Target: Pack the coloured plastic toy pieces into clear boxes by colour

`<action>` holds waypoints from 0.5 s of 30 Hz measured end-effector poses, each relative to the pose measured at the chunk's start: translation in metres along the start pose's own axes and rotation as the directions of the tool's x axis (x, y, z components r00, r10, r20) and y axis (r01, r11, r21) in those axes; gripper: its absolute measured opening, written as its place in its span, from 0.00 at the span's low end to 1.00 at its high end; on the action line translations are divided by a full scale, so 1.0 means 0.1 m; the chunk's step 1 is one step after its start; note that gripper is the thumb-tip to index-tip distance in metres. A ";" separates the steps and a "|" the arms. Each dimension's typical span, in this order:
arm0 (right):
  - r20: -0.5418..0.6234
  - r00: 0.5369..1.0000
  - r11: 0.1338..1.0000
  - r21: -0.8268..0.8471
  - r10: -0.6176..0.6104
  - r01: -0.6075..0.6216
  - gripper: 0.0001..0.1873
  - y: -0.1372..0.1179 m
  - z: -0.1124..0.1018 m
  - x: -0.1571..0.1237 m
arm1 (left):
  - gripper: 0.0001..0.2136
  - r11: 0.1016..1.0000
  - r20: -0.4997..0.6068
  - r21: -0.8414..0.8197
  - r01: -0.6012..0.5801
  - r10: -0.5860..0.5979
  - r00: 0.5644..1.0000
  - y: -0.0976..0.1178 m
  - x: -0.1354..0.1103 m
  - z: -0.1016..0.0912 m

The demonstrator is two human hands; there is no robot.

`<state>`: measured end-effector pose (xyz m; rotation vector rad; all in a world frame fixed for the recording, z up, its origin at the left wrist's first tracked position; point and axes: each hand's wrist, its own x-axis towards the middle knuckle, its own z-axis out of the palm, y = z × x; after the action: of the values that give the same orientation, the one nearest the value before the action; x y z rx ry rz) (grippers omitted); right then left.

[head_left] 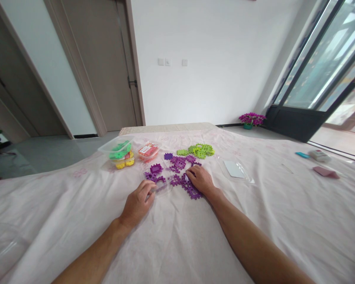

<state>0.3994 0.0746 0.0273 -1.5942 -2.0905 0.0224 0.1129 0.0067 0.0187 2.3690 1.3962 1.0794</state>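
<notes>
Purple toothed plastic tiles (179, 162) lie scattered on a pale pink sheet (177, 236) in front of me. My right hand (200, 178) rests palm down on several of them, fingers curled over a purple tile near its fingertips. My left hand (138, 202) has its fingers bent and pinched at the near edge of a clear shallow container (157, 178) that holds a few purple tiles (155, 169). A heap of light green tiles (198, 150) lies farther back.
Two clear tubs stand at the back left: one (120, 152) with green and yellow pieces, one (148, 151) with red pieces. A clear bag with a white card (236, 169) lies to the right. Small items (319, 156) sit far right. Doors, potted flowers (251, 119) and windows lie beyond.
</notes>
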 end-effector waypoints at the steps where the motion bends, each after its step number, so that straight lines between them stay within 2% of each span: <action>1: 0.002 1.000 1.000 -0.013 -0.003 0.003 0.16 -0.01 -0.01 0.00 | 0.12 1.000 0.000 0.000 0.001 -0.001 1.000 0.00 0.00 0.00; 15: 0.003 1.000 0.998 -0.054 -0.024 0.024 0.17 0.00 0.00 0.01 | 0.12 1.000 0.014 -0.005 0.012 -0.012 1.000 -0.01 0.00 0.01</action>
<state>0.3993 0.0755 0.0278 -1.6008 -2.1285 -0.0412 0.1128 0.0072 0.0173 2.3573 1.3995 1.0599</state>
